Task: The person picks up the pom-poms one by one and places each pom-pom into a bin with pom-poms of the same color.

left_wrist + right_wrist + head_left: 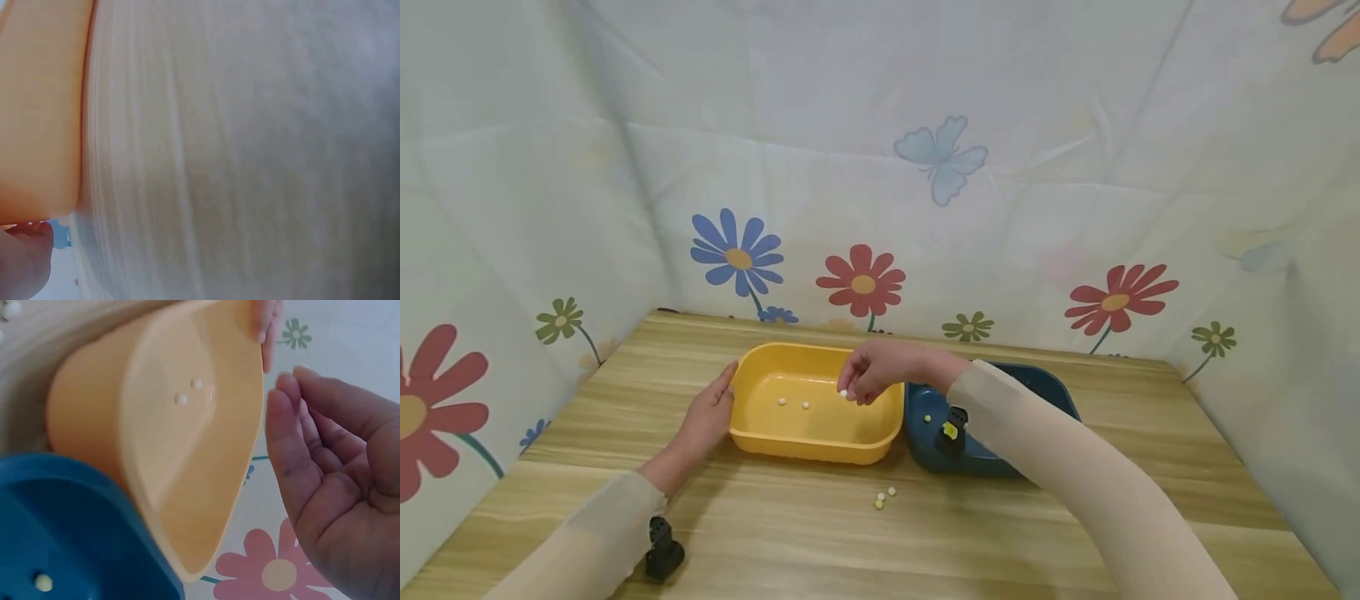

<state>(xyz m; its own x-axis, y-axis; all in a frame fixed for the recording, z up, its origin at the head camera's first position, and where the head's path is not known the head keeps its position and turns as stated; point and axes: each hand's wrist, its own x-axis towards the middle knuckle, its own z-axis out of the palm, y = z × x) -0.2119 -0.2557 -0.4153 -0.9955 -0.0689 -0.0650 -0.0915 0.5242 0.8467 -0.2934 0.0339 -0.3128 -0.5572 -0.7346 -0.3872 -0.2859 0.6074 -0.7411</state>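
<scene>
My right hand (874, 372) is above the yellow basin (820, 450), thumb and forefinger pinching a small white ball (843, 393). The right wrist view shows its fingertips together, with the ball hidden behind them. At the basin's left end, my left hand (709, 412) holds the rim. In the right wrist view, its fingers (269, 331) lie over that far edge. A white ball (782, 402) and another white ball (806, 406) lie on the yellow basin's floor.
A dark blue basin (925, 454) stands against the yellow one's right side, partly behind my right sleeve, with a yellow-green ball (927, 418) inside. In front, a white ball (892, 491), another white ball (881, 497) and a yellow-green ball (878, 504) lie on the wooden table (790, 533).
</scene>
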